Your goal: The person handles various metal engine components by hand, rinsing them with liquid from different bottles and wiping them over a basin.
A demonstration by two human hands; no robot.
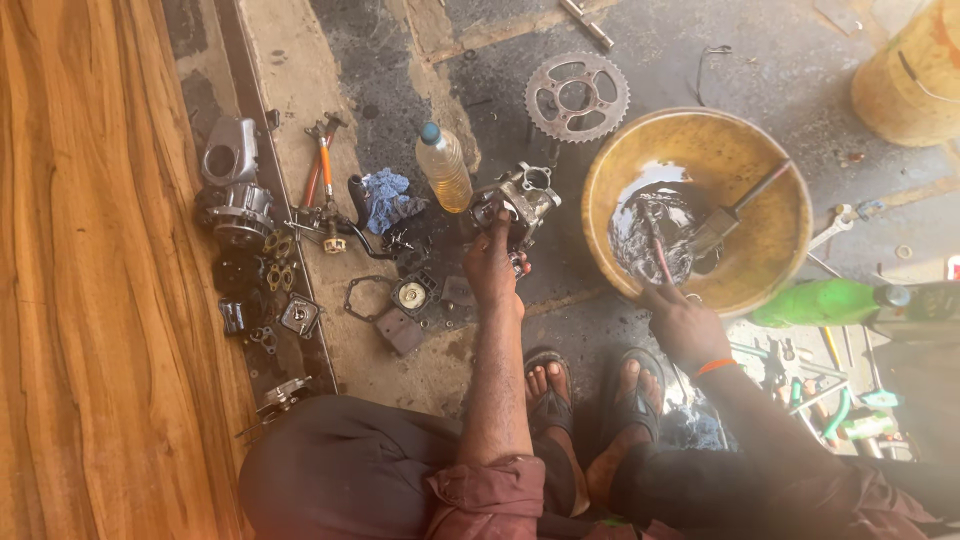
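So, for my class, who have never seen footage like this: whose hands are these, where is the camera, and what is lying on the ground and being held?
The one picture comes from a camera worn on a person's head, looking down. The person sits low on a concrete floor, with sandalled feet visible between the knees.

The left hand grips a grey metal engine part, lifted just off the floor. The right hand, with an orange band at the wrist, holds a thin red-handled tool dipped into dark liquid in a wide yellow bowl. A brush rests in that bowl too.

Around them lie a toothed sprocket, a plastic bottle of yellowish liquid, a blue rag, orange-handled pliers, gaskets and small metal parts. A green bottle lies at right.
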